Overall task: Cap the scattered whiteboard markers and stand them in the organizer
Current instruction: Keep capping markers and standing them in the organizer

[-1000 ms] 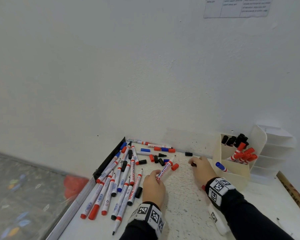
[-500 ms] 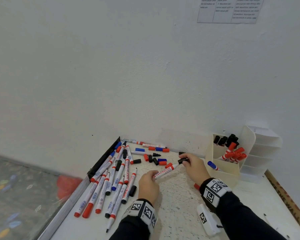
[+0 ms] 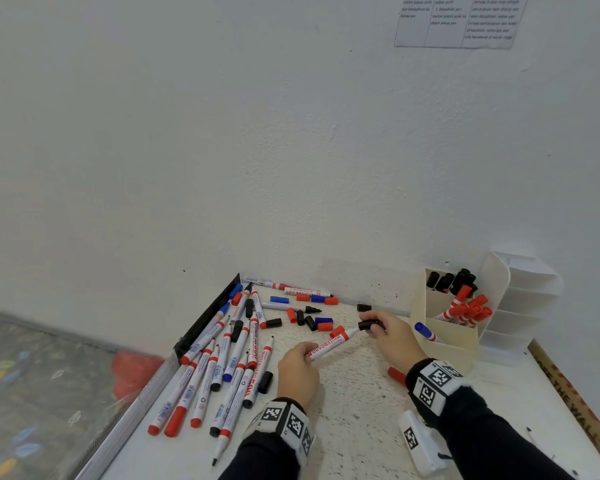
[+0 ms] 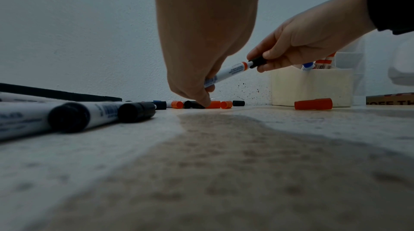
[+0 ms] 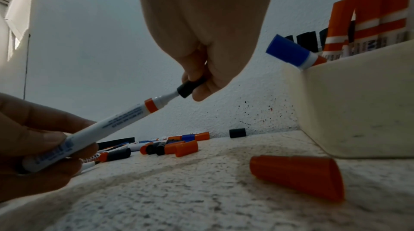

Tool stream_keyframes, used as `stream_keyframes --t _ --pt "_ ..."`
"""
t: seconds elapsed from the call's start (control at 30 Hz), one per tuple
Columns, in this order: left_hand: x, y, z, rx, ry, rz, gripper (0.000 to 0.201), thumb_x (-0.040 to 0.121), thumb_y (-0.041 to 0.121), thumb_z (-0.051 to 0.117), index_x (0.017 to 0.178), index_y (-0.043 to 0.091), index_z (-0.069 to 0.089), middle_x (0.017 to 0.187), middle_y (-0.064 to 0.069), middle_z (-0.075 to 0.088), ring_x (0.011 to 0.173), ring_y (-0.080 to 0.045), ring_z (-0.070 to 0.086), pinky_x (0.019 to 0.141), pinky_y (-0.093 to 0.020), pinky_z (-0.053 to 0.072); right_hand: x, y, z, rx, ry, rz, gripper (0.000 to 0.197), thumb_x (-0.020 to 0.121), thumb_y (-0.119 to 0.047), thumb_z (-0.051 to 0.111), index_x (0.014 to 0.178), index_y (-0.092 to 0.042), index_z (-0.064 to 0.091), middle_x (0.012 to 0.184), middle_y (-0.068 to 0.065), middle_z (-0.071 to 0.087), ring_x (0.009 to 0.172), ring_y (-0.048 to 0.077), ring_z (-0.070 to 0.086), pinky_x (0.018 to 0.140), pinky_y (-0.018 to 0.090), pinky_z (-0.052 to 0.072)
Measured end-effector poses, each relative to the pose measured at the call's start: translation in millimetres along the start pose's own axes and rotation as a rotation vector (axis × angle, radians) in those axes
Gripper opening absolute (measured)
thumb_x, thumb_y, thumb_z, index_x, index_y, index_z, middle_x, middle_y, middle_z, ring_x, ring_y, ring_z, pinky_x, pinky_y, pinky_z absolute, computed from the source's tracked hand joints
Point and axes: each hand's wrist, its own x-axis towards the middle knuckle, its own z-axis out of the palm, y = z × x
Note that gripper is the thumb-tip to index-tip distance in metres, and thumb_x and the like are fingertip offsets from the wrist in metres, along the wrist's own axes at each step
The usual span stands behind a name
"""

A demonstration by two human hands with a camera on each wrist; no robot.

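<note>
My left hand (image 3: 300, 367) grips the rear end of a white marker with a red band (image 3: 328, 346) (image 5: 107, 125), held slanted above the table. My right hand (image 3: 388, 336) pinches a black cap (image 3: 368, 324) (image 5: 189, 87) whose mouth sits over the marker's tip. The cream organizer (image 3: 447, 336) stands at the right against the wall, holding capped black, red and one blue marker (image 3: 425, 331). Many uncapped markers (image 3: 222, 358) lie in a heap on the left, with loose red, blue and black caps (image 3: 312, 318) beyond the hands.
A loose red cap (image 5: 298, 175) lies on the table under my right wrist, close to the organizer's front. A lone black cap (image 3: 363, 307) sits by the wall. A white tagged block (image 3: 421, 441) lies near the table's front. A black strip (image 3: 205, 318) borders the left edge.
My right hand picked up a black cap near the wall and brought it to the tip of the marker, which my left hand lifted and turned toward it.
</note>
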Motion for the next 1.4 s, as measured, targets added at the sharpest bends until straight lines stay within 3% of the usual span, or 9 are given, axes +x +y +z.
stream_keyframes --t 0.3,0.47,0.63,0.77,1.03,1.17,1.23,1.3,1.4 --pt "-0.4 1.3 -1.1 -0.003 0.008 0.016 0.034 0.095 0.000 0.038 0.122 0.012 0.056 0.118 -0.004 0.058 0.099 -0.010 0.049 0.094 -0.022 0.041 -1.8 -2.3 1.3 0.071 -0.089 -0.037 0.033 0.095 0.002 0.036 0.098 -0.023 0.057 0.100 0.000 0.058 0.087 0.006 0.055 0.073 0.011 0.044" --pt "0.0 1.4 1.4 -0.133 -0.037 0.020 0.022 0.096 0.019 0.045 0.113 0.018 0.057 0.099 0.000 0.059 0.081 -0.010 0.052 0.074 -0.021 0.047 -2.5 -8.1 6.9 0.123 -0.020 0.009 0.020 0.098 -0.021 0.039 0.090 -0.020 0.056 0.071 0.000 0.055 0.062 0.010 0.050 0.058 0.016 0.041" --pt "-3.6 1.3 3.6 -0.083 -0.171 0.141 0.017 0.090 0.036 0.056 0.100 0.024 0.062 0.076 0.008 0.057 0.066 -0.005 0.051 0.059 -0.015 0.040 -6.2 -23.7 6.0 -0.083 0.020 0.081 0.047 0.099 -0.039 0.030 0.058 -0.017 0.037 0.057 -0.001 0.035 0.055 0.012 0.036 0.053 0.025 0.028" --pt "-4.2 2.3 1.8 -0.067 -0.202 0.069 0.035 0.096 0.041 0.039 0.072 0.026 0.059 0.058 0.007 0.045 0.053 -0.008 0.039 0.056 -0.021 0.034 -8.3 -28.8 13.9 -0.085 -0.017 0.130 0.044 0.098 -0.035 0.034 0.058 -0.017 0.038 0.057 -0.001 0.033 0.054 0.011 0.033 0.052 0.024 0.026" --pt "-13.3 21.6 -4.9 -0.499 -0.382 -0.135 0.048 0.098 0.045 0.029 0.061 0.018 0.043 0.041 0.011 0.032 0.031 -0.004 0.023 0.033 -0.016 0.021 -4.8 -59.7 9.1 0.162 -0.079 -0.128 0.037 0.098 -0.031 0.038 0.063 -0.017 0.041 0.056 -0.003 0.033 0.048 0.008 0.033 0.051 0.021 0.029" --pt "-12.3 19.1 -5.6 -0.405 -0.215 -0.051 0.048 0.097 0.045 0.029 0.071 0.016 0.056 0.053 0.009 0.044 0.047 -0.005 0.040 0.049 -0.017 0.033 -3.7 -67.5 5.3 0.076 -0.126 -0.179 0.033 0.097 -0.035 0.039 0.072 -0.016 0.048 0.058 -0.005 0.042 0.039 0.000 0.043 0.042 0.010 0.033" --pt "-11.7 14.6 -3.3 -0.159 -0.085 0.026 0.046 0.098 0.045 0.024 0.096 0.021 0.063 0.084 0.007 0.058 0.084 -0.009 0.053 0.080 -0.024 0.039 -4.3 -63.8 3.5 -0.007 -0.087 -0.206 0.033 0.097 -0.036 0.041 0.067 -0.022 0.047 0.060 -0.007 0.046 0.046 0.001 0.041 0.046 0.011 0.034" --pt "-10.9 10.2 -5.1 0.229 0.084 0.042 0.041 0.099 0.043 0.022 0.121 0.028 0.055 0.123 0.005 0.049 0.121 -0.013 0.039 0.106 -0.037 0.023 -5.9 -58.3 -0.7 -0.029 -0.030 -0.216 0.031 0.096 -0.035 0.043 0.067 -0.025 0.046 0.060 -0.007 0.047 0.051 0.005 0.039 0.048 0.013 0.035" --pt "-10.0 3.7 -8.7 0.520 0.071 -0.137 0.045 0.095 0.030 0.038 0.139 0.029 0.032 0.150 -0.006 0.022 0.140 -0.025 0.017 0.114 -0.046 0.013 -6.4 -50.9 -14.6 0.021 0.067 -0.203 0.027 0.095 -0.033 0.045 0.071 -0.019 0.049 0.064 -0.002 0.050 0.054 0.010 0.040 0.047 0.012 0.036"
